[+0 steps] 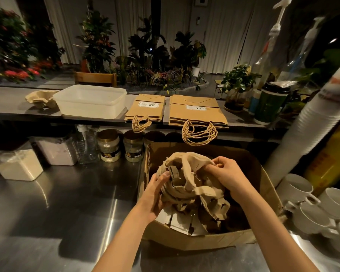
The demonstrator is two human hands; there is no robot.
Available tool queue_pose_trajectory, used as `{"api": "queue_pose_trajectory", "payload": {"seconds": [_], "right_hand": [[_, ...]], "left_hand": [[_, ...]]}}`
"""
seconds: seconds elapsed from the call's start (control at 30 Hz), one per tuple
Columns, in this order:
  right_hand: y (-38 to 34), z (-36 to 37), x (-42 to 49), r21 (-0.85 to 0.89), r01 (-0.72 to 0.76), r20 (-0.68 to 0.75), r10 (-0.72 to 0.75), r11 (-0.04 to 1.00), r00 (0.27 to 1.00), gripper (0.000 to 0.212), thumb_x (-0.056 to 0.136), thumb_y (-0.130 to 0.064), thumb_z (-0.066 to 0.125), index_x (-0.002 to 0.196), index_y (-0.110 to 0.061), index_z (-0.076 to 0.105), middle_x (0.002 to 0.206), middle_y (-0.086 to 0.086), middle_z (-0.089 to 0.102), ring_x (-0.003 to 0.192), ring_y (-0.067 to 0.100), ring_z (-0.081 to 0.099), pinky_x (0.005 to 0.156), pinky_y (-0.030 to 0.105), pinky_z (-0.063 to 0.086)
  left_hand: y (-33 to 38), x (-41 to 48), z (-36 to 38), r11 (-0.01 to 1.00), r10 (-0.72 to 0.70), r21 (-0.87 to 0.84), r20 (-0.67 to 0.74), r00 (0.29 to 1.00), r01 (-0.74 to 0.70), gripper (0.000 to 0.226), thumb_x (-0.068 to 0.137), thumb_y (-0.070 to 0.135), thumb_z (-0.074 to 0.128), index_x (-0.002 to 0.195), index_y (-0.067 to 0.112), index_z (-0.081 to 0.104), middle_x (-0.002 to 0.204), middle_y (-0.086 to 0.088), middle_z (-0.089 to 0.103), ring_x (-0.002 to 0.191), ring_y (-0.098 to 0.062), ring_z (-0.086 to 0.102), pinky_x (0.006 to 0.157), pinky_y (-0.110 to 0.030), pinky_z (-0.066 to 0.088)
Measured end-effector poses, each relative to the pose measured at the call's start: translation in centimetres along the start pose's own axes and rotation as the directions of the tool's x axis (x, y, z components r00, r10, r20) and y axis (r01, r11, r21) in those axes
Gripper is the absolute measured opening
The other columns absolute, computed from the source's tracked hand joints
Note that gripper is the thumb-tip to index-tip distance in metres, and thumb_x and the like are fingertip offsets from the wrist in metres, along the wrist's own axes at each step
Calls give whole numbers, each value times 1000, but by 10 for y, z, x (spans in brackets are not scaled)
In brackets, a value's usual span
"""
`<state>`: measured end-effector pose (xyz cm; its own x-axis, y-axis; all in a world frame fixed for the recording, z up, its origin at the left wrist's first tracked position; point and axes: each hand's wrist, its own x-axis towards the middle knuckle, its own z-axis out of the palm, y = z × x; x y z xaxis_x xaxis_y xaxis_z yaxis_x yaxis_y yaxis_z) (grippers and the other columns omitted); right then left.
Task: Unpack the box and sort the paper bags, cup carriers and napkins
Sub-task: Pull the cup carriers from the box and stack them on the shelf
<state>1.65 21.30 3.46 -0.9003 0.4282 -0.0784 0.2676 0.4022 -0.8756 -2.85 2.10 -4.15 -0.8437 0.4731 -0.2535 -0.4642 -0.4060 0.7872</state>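
A person's two bare hands work a nested clump of moulded-pulp cup carriers point(186, 183) held over the open cardboard box point(204, 242), at five o'clock on the steel counter point(57, 203). The left hand point(155, 195) cups the clump's seven o'clock side, fingers wrapped round the stacked edges. The right hand point(227, 173) is curled over its two o'clock corner, pinching the top carrier's rim.

On the raised shelf at twelve o'clock lie two sorted stacks of flat paper bags, a small stack point(145, 108) and, just beside it at one o'clock, a larger stack point(196, 112); their twine handles hang over the shelf's edge. A translucent plastic tub point(90, 101) sits at eleven o'clock, with a lone carrier point(40, 98) touching its left side. White paper shows at the box bottom; whether it is napkins cannot be told.

The carriers look light and stiff but brittle at the thin walls, and they appear interlocked. They would likely tear if yanked by one rim. Holding the stack from both sides at the thicker outer edges should serve best.
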Motion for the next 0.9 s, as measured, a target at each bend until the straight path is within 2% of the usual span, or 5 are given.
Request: {"api": "queue_pose_trajectory", "payload": {"seconds": [0.17,0.3,0.57,0.7,0.9], "right_hand": [[-6,9,3,13,3,26,-4,1000,1000,12,92,-21,59,103,-17,60,89,0,64,75,10,63,56,20,47],[-9,14,5,-59,130,35,-128,990,991,16,92,-19,60,108,-19,60,95,-2,65,86,11,64,73,28,56],[-2,40,9,-383,208,103,-182,900,978,49,97,-13,46,144,-22,36,139,5,46,125,21,47,102,33,40],[-1,37,8,-160,126,83,-114,979,990,52,97,-18,51,146,-21,34,139,3,48,104,11,54,82,21,48],[4,27,7,189,-53,157,23,981,987,40,96,-36,52,135,-29,47,123,-2,56,105,15,57,81,33,52]], "left_hand": [[1,0,0,1000,-18,18,23,1000,18,53,71,40,66,122,30,52,123,-10,63,111,-30,63,83,-40,55],[0,0,-4,996,-63,59,25,998,62,83,60,53,85,130,27,50,128,-12,62,115,-33,62,91,-45,54],[3,-3,1,991,-99,94,48,994,94,53,73,50,59,122,32,53,124,-9,63,113,-27,61,78,-36,54],[1,-3,-1,994,-92,60,45,995,89,53,74,49,59,123,27,56,115,-8,69,109,-27,63,81,-39,53],[5,-3,-2,986,-98,-127,101,990,111,50,81,46,52,123,18,60,112,-12,72,108,-30,65,87,-43,51]]}}
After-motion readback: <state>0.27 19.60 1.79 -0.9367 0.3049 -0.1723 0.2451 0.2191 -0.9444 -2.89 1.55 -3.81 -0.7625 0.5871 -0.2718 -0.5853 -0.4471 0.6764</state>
